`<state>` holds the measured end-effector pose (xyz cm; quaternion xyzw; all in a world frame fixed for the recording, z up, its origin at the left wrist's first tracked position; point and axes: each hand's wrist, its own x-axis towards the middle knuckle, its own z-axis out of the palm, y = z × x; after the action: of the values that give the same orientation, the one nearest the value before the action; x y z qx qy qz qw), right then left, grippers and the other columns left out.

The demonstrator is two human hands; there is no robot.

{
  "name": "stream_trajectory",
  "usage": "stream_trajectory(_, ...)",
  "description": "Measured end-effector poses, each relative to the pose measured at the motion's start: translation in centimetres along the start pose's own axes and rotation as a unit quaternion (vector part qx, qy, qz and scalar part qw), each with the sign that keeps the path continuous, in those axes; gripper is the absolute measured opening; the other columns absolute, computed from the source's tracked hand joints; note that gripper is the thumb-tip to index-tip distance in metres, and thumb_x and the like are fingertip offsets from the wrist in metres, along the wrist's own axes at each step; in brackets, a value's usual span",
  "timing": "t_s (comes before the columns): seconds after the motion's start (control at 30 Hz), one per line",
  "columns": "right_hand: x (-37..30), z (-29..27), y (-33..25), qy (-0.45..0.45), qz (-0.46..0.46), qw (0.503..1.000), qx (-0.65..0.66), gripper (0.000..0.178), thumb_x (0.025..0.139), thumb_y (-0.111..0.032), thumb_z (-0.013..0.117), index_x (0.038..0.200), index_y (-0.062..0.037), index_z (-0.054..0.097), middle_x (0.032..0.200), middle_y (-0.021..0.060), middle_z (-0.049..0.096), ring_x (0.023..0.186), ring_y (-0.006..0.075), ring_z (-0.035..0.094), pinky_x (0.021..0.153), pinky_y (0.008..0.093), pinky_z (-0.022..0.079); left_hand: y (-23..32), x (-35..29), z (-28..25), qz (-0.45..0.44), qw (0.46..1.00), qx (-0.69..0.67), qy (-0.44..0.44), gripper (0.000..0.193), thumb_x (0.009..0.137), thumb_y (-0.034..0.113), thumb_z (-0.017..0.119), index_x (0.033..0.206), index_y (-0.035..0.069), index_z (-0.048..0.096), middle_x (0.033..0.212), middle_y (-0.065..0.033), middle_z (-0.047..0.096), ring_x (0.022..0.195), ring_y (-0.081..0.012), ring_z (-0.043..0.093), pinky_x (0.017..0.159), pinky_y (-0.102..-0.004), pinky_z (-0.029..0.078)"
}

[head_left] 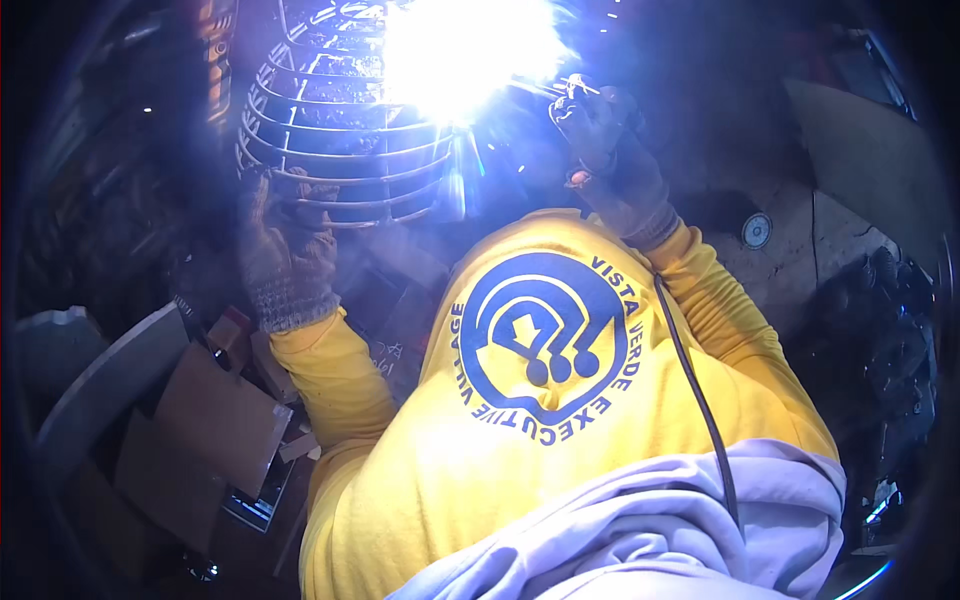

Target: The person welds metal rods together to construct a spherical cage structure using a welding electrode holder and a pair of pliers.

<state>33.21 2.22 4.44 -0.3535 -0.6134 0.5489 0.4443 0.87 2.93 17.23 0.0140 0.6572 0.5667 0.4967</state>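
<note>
A round cage of bent metal rods (375, 158) stands at the top centre, its upper right part lost behind a white-blue welding glare (470, 50). My left hand (290, 240), in a knitted work glove, has its fingers closed on the cage's lower left rods. To the right of the glare, my gloved right hand (610, 140) is closed round a welding electrode holder (575, 90), which is partly hidden by the fingers. A thin rod runs from it toward the bright arc. Sparks and light streaks fall below the glare.
A black cable (700, 390) runs over my yellow sleeve and front. Brown board pieces (225, 415) and a curved grey piece (120, 370) lie at lower left. At right are a dark cylinder with a pale round centre (756, 231) and dark crumpled plastic (870, 350).
</note>
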Motion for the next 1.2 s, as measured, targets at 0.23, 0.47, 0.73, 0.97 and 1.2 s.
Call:
stream_trajectory(0.23, 0.6, -1.2, -1.0, -0.059, 0.013, 0.993, -0.103, 0.060, 0.091, -0.010, 0.064, 0.145, -0.0054, 0.039, 0.135, 0.0140, 0.052, 0.110, 0.0217, 0.055, 0.088, 0.0362, 0.049, 0.5, 2.1, -2.9, -0.040, 0.984, -0.070, -0.162, 0.020, 0.097, 0.017, 0.056, 0.109, 0.002, 0.059, 0.101, -0.0114, 0.066, 0.086, -0.0170, 0.066, 0.069, -0.0281, 0.058)
stream_trajectory(0.47, -0.9, -1.6, 1.2, 0.006, -0.071, 0.988, -0.135, 0.065, 0.089, -0.008, 0.062, 0.146, 0.0005, 0.032, 0.149, 0.0214, 0.032, 0.130, 0.0325, 0.042, 0.107, 0.0405, 0.037, 0.5, 2.1, -0.8, 0.001, 0.990, -0.042, -0.133, 0.022, 0.097, 0.018, 0.056, 0.113, 0.003, 0.059, 0.104, -0.0093, 0.066, 0.088, -0.0162, 0.066, 0.070, -0.0264, 0.058)
stream_trajectory(0.73, -1.6, -1.3, 0.5, 0.044, 0.079, 0.992, -0.087, 0.053, 0.082, -0.014, 0.067, 0.129, 0.0039, 0.051, 0.137, 0.0193, 0.048, 0.126, 0.0270, 0.045, 0.104, 0.0382, 0.037, 0.8, 2.6, -0.4, -0.002, 0.991, -0.030, -0.128, 0.026, 0.097, 0.020, 0.056, 0.118, 0.004, 0.059, 0.108, -0.0070, 0.066, 0.090, -0.0152, 0.066, 0.072, -0.0244, 0.057)
stream_trajectory(0.97, -2.8, -1.6, 2.0, 0.074, 0.120, 0.987, -0.083, 0.048, 0.084, -0.024, 0.074, 0.119, 0.0017, 0.054, 0.104, 0.0158, 0.064, 0.095, 0.0237, 0.064, 0.084, 0.0345, 0.049, -0.2, 2.4, 1.5, -0.006, 0.992, -0.122, -0.040, 0.020, 0.098, 0.021, 0.056, 0.111, 0.006, 0.060, 0.091, -0.0029, 0.067, 0.071, -0.0104, 0.064, 0.056, -0.0238, 0.056)
stream_trajectory(1.2, -2.8, -1.1, 2.5, 0.095, 0.151, 0.984, -0.024, 0.048, 0.082, -0.025, 0.078, 0.115, 0.0014, 0.057, 0.099, 0.0161, 0.065, 0.089, 0.0246, 0.065, 0.080, 0.0351, 0.050, -2.3, 2.0, 2.0, 0.081, 0.988, -0.129, -0.015, 0.022, 0.098, 0.025, 0.057, 0.108, 0.006, 0.061, 0.094, -0.0080, 0.069, 0.074, -0.0149, 0.068, 0.059, -0.0282, 0.062)
